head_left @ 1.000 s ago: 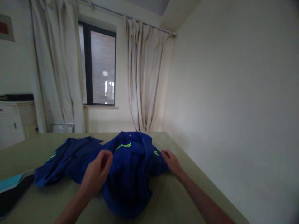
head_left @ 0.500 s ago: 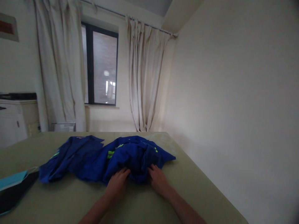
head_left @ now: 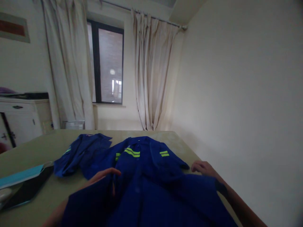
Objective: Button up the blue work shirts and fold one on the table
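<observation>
A blue work jacket point(head_left: 151, 167) with yellow-green strips lies spread across the table, its collar at the far side and its lower part toward me. My left hand point(head_left: 103, 175) is at the jacket's left front edge, with cloth between the thumb and the fingers; a fold hides the palm. Just beyond the right sleeve's end is my right hand point(head_left: 203, 167), fingers loosely bent, no cloth visible in them. Part of the jacket lies over that wrist. Left of the jacket, a second, crumpled dark blue garment point(head_left: 78, 154) touches or overlaps its sleeve.
At the table's point(head_left: 42, 195) left lie a light blue face mask point(head_left: 22, 176) and a flat black object point(head_left: 29, 190) partly under it. A wall point(head_left: 236, 94) runs along the right side. Curtains point(head_left: 151, 69), a window and a white cabinet point(head_left: 21, 116) stand beyond.
The jacket was bunched between my hands; now it is spread out toward me, showing its front strips. My hands have moved apart, left hand leftward, right hand rightward. The view has shifted slightly left.
</observation>
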The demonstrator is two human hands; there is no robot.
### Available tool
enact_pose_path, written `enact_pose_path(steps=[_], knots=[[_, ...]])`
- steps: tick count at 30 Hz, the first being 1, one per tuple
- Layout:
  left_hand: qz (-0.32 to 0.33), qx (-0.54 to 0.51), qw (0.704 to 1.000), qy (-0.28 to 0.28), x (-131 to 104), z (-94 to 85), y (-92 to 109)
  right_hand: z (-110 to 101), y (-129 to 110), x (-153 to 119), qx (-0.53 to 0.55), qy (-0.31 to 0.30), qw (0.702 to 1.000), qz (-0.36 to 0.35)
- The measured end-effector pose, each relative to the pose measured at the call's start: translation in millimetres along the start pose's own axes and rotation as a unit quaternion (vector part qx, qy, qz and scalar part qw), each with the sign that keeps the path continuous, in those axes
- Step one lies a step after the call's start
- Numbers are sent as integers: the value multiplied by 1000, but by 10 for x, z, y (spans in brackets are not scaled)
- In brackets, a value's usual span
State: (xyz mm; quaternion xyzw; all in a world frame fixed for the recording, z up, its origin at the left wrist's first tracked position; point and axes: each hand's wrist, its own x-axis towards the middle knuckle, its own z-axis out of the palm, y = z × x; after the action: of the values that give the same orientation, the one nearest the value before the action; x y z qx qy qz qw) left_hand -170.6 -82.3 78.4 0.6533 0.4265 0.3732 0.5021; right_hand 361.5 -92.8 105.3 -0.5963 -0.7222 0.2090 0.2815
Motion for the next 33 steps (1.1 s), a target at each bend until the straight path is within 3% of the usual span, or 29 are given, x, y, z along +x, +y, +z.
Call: enact_pose_path(steps=[2, 3, 7, 10, 15, 19, 22, 27, 31, 33], knots=[[1, 22, 995, -99, 88, 179, -143, 284, -73, -120, -18, -5, 1000, -9], [13, 54, 992, -114, 148, 290, -187, 482, -149, -171, -28, -4, 999, -19], [37, 234, 971, -39, 435, 719, -351, 1303, -478, -191, -101, -115, 988, -15], [47, 348, 936, -2, 683, 847, -572, 1649, -550, 69, -149, -106, 983, -25], [84, 432, 897, 38, 1152, 723, -803, 1772, -417, 801, -178, -42, 983, 4], [86, 449, 885, 88, 1470, 670, -757, 1839, -347, 1301, -200, -8, 979, 22], [105, 465, 872, 106, 1580, 689, -702, 1895, -333, 1512, -212, 15, 976, 44], [192, 511, 831, 108, 1500, 726, -615, 1915, -346, 1517, -219, 37, 973, 57], [245, 519, 811, 114, 1308, 774, -606, 1901, -429, 1259, -238, 62, 968, 48], [232, 524, 814, 97, 1172, 828, -635, 1910, -507, 1067, -265, 87, 959, 48]])
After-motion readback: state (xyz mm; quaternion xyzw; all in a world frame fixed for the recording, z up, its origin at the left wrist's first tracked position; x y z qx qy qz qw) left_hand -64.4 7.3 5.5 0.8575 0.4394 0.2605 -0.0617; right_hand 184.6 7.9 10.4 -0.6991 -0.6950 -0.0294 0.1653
